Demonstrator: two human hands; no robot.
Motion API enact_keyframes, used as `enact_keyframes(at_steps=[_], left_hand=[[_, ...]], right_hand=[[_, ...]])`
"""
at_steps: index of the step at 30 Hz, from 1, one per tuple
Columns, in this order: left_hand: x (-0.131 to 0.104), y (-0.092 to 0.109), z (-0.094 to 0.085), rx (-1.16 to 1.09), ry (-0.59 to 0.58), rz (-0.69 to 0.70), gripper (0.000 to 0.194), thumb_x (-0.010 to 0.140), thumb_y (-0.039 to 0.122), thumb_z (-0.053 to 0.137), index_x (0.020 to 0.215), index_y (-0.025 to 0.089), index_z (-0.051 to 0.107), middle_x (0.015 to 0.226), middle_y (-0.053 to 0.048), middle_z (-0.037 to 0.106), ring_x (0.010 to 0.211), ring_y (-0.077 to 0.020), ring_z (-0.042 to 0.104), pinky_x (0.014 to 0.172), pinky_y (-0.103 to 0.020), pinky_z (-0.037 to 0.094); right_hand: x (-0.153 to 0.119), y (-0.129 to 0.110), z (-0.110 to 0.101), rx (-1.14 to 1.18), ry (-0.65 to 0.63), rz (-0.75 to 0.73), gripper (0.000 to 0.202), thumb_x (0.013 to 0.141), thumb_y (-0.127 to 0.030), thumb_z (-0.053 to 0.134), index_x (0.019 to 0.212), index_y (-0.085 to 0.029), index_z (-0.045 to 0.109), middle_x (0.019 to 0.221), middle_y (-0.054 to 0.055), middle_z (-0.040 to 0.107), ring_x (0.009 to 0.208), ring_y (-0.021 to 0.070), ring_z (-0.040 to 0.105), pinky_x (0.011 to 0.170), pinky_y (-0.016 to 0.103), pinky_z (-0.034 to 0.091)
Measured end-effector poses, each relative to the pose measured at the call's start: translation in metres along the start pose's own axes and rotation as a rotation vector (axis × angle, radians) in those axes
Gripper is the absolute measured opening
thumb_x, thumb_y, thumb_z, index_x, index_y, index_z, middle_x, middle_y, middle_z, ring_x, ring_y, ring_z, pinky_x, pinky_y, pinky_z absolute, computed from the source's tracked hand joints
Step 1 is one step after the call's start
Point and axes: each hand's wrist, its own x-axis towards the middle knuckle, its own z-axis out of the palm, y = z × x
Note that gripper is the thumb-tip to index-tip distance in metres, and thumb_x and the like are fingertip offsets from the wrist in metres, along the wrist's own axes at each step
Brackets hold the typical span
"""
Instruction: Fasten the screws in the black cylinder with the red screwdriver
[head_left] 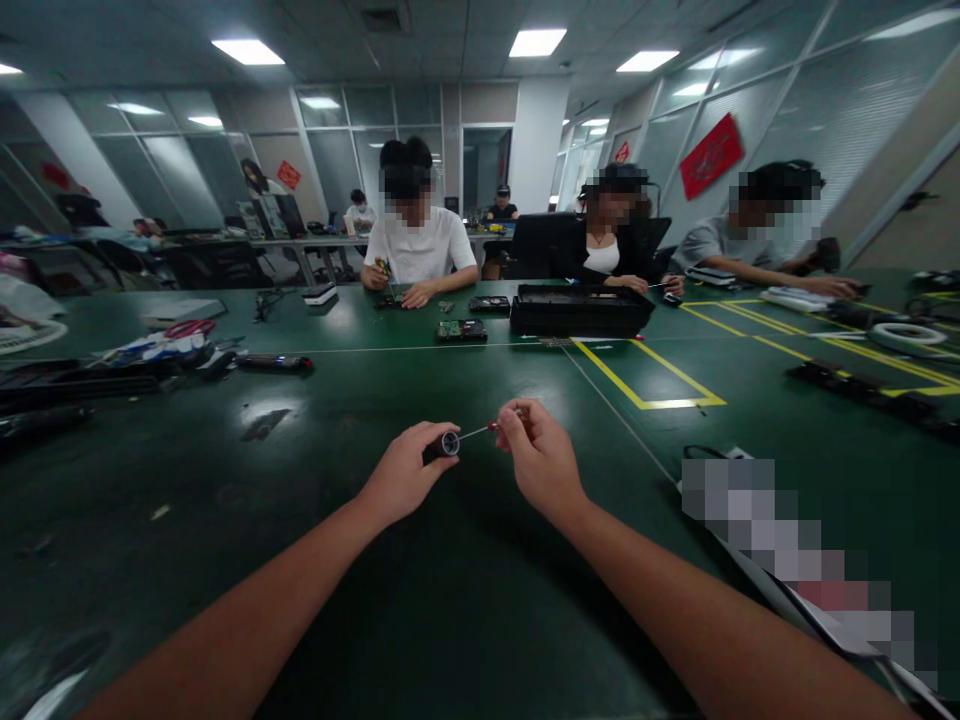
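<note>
My left hand (409,470) grips a small dark cylindrical part (448,444) between thumb and fingers, its round open end with a pale rim turned to the right. In my right hand (541,455) is a screwdriver (492,427) with a red handle, mostly covered by my fingers. The thin metal shaft points left, and its tip is at the cylinder's open end; I cannot tell whether it sits inside. Both hands are held above the green table (465,600).
Across the table sit several people at work. A black plastic housing (581,312) and a circuit board part (461,330) lie ahead. Cables and dark parts (172,345) are piled on the left. A partly pixelated flat item (795,560) lies by my right forearm. Yellow tape (682,404) marks the tabletop.
</note>
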Motion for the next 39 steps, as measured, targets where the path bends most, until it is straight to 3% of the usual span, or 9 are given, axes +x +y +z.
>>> enact_keyframes(at_steps=[5,11,16,21,27,30,34,36,39], left_hand=[[0.0,-0.003,0.001,0.022,-0.007,0.026,0.038,0.088,0.02,0.067,0.125,0.026,0.064,0.119,-0.004,0.065,0.109,-0.0219,0.059,0.097,-0.039,0.045],[-0.001,-0.005,0.0,0.052,-0.001,-0.001,0.039,0.088,0.019,0.067,0.126,0.026,0.064,0.118,-0.004,0.065,0.109,-0.0227,0.058,0.097,-0.04,0.045],[-0.001,-0.002,-0.002,0.064,-0.01,-0.004,0.037,0.088,0.02,0.067,0.125,0.025,0.065,0.119,-0.005,0.066,0.111,-0.0236,0.058,0.102,-0.044,0.042],[-0.001,-0.004,0.0,0.082,-0.006,0.005,0.038,0.089,0.021,0.067,0.126,0.026,0.064,0.118,-0.005,0.066,0.11,-0.0238,0.058,0.103,-0.045,0.041],[-0.001,-0.011,0.002,0.102,0.003,0.031,0.037,0.089,0.024,0.066,0.126,0.026,0.064,0.119,-0.006,0.066,0.111,-0.0243,0.058,0.101,-0.044,0.043],[-0.001,-0.01,0.001,0.104,-0.009,0.011,0.038,0.089,0.024,0.066,0.127,0.026,0.064,0.12,-0.006,0.066,0.11,-0.0245,0.058,0.098,-0.043,0.044],[-0.001,-0.005,-0.001,0.103,0.002,0.015,0.038,0.089,0.023,0.066,0.127,0.025,0.064,0.118,-0.006,0.066,0.109,-0.0241,0.058,0.097,-0.042,0.045],[0.0,-0.002,0.0,0.117,0.003,0.039,0.038,0.09,0.022,0.065,0.128,0.026,0.063,0.12,-0.005,0.065,0.111,-0.0238,0.058,0.102,-0.045,0.042],[0.002,0.0,0.003,0.168,0.009,0.089,0.039,0.091,0.021,0.064,0.129,0.028,0.062,0.123,-0.004,0.065,0.117,-0.0238,0.056,0.114,-0.053,0.03]], right_hand=[[-0.002,-0.004,-0.001,-0.133,0.024,0.005,0.034,0.098,-0.05,0.048,0.086,-0.022,0.063,0.061,-0.002,0.058,0.054,0.0156,0.053,0.053,0.028,0.037],[0.0,-0.001,-0.003,-0.14,-0.055,-0.035,0.023,0.098,-0.032,0.044,0.113,-0.024,0.06,0.083,0.002,0.069,0.072,0.0198,0.064,0.065,0.031,0.044],[0.002,-0.001,-0.004,-0.257,-0.06,-0.025,0.033,0.101,-0.044,0.041,0.103,-0.025,0.067,0.073,0.001,0.067,0.063,0.0192,0.062,0.059,0.031,0.041],[0.002,-0.001,-0.003,-0.206,-0.102,0.002,0.031,0.099,-0.034,0.042,0.123,-0.024,0.057,0.079,0.001,0.067,0.06,0.0181,0.059,0.056,0.031,0.041],[0.003,-0.001,-0.003,-0.22,-0.082,0.026,0.03,0.1,-0.043,0.04,0.107,-0.024,0.063,0.069,-0.001,0.061,0.059,0.018,0.057,0.056,0.031,0.039],[0.002,0.0,-0.002,-0.141,-0.071,0.038,0.025,0.098,-0.038,0.044,0.115,-0.024,0.057,0.077,0.0,0.064,0.065,0.0186,0.059,0.058,0.031,0.042],[0.004,0.006,0.003,0.062,-0.012,0.03,0.018,0.092,-0.037,0.056,0.101,-0.022,0.058,0.087,0.003,0.067,0.078,0.0194,0.063,0.071,0.033,0.05],[0.007,0.011,0.005,0.2,0.036,0.098,0.021,0.09,-0.042,0.059,0.094,-0.022,0.06,0.083,0.004,0.067,0.075,0.0192,0.063,0.072,0.035,0.052],[0.014,0.022,0.006,0.398,0.141,0.322,0.027,0.089,-0.048,0.056,0.086,-0.021,0.06,0.074,0.003,0.063,0.064,0.0182,0.061,0.064,0.036,0.055]])
